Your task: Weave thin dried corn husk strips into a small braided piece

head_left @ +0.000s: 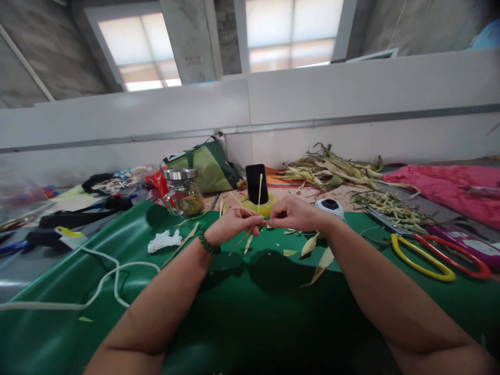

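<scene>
My left hand (234, 225) and my right hand (295, 213) meet above a green mat (242, 312), fingers pinched together on thin pale leaf strips (258, 194). One strip stands upright between the hands, others slant down to the left. A dark bead bracelet (208, 244) circles my left wrist. Cut leaf scraps (312, 247) lie on the mat just below the hands.
A black phone (257, 183) stands in a yellow tape roll behind the hands. A lidded glass jar (183, 191), a green bag (207, 164), crumpled white tissue (164, 240) and a white cord (105, 276) lie left. A leaf pile (336, 172), red and yellow scissors (437, 255) and pink cloth (449, 187) lie right.
</scene>
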### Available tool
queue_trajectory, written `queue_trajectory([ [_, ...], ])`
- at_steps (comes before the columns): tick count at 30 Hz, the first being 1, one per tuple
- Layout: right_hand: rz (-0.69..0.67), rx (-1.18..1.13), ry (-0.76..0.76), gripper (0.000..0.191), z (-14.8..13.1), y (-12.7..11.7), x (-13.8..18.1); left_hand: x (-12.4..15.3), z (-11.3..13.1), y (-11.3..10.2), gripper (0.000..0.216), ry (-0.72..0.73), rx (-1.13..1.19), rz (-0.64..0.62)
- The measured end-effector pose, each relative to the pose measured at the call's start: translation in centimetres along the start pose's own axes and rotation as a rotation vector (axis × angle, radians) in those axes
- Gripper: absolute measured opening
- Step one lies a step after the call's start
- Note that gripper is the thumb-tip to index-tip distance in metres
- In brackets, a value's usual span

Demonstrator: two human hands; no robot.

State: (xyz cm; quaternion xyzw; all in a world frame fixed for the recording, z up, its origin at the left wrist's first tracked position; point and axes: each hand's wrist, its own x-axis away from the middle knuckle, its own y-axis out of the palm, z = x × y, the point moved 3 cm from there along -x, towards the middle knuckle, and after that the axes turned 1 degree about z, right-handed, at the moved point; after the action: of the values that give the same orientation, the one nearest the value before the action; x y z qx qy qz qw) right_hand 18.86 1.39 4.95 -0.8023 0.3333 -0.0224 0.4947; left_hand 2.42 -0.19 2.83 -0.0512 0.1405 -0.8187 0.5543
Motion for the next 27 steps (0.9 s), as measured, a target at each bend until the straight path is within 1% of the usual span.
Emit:
queue_trajectory([
  [1,0.005,0.002,0.002,0.032,0.3,-0.1,0.0,0.0,-0.1,-0.1,0.026,-0.027,0.046,0.004],
  [2,0.054,0.007,0.003,0.033,0.6,-0.3,-0.1,-0.1,-0.3,-0.3,0.026,-0.052,0.116,0.026],
  [3,0.149,0.016,0.003,0.032,0.9,-0.6,-0.2,-0.2,-0.4,-0.4,0.026,-0.063,0.199,0.061],
  [4,0.289,0.028,0.007,0.031,1.0,-1.0,-0.2,-0.3,-0.4,-0.6,0.027,-0.054,0.286,0.104],
  [6,0.623,0.031,0.041,0.033,1.1,-1.8,0.1,-0.5,-0.4,-1.0,0.030,0.022,0.431,0.175],
  [7,0.749,0.009,0.068,0.037,1.0,-1.9,0.3,-0.6,-0.4,-1.0,0.032,0.081,0.469,0.187],
  [8,0.810,-0.037,0.098,0.043,0.8,-1.7,0.4,-0.6,-0.3,-1.0,0.035,0.147,0.473,0.182],
  [9,0.798,-0.113,0.131,0.049,0.6,-1.3,0.2,-0.6,-0.2,-1.0,0.039,0.210,0.438,0.164],
  [10,0.724,-0.214,0.163,0.053,0.4,-0.7,0.0,-0.6,-0.2,-0.8,0.047,0.273,0.364,0.141],
  [11,0.604,-0.324,0.190,0.055,0.1,0.2,-0.4,-0.5,-0.2,-0.6,0.056,0.336,0.257,0.118],
  [12,0.483,-0.426,0.216,0.055,-0.1,1.0,-0.7,-0.4,-0.2,-0.3,0.065,0.395,0.132,0.100],
  [13,0.394,-0.507,0.233,0.052,-0.2,1.8,-1.0,-0.4,-0.3,0.0,0.071,0.444,0.007,0.085],
  [14,0.346,-0.571,0.244,0.048,-0.3,2.3,-1.3,-0.3,-0.3,0.2,0.075,0.483,-0.101,0.075],
  [15,0.341,-0.620,0.250,0.043,-0.2,2.6,-1.5,-0.2,-0.4,0.4,0.077,0.511,-0.178,0.069],
  [16,0.367,-0.656,0.253,0.039,0.0,2.6,-1.5,-0.2,-0.4,0.4,0.078,0.526,-0.219,0.066],
  [18,0.428,-0.681,0.261,0.032,0.6,2.1,-1.5,-0.3,-0.4,0.4,0.077,0.503,-0.183,0.026],
  [20,0.445,-0.568,0.249,0.026,0.8,1.4,-1.3,-0.4,-0.4,0.1,0.070,0.437,-0.028,-0.034],
  [22,0.449,-0.317,0.219,0.021,0.5,0.9,-1.0,-0.5,-0.2,-0.3,0.057,0.360,0.155,-0.033],
  [24,0.462,-0.017,0.194,0.021,-0.2,0.9,-0.8,-0.4,0.1,-0.5,0.046,0.294,0.234,0.061],
  [27,0.482,0.347,0.182,0.018,-1.4,1.8,-0.6,-0.2,0.4,-0.2,0.043,0.236,0.159,0.227],
])
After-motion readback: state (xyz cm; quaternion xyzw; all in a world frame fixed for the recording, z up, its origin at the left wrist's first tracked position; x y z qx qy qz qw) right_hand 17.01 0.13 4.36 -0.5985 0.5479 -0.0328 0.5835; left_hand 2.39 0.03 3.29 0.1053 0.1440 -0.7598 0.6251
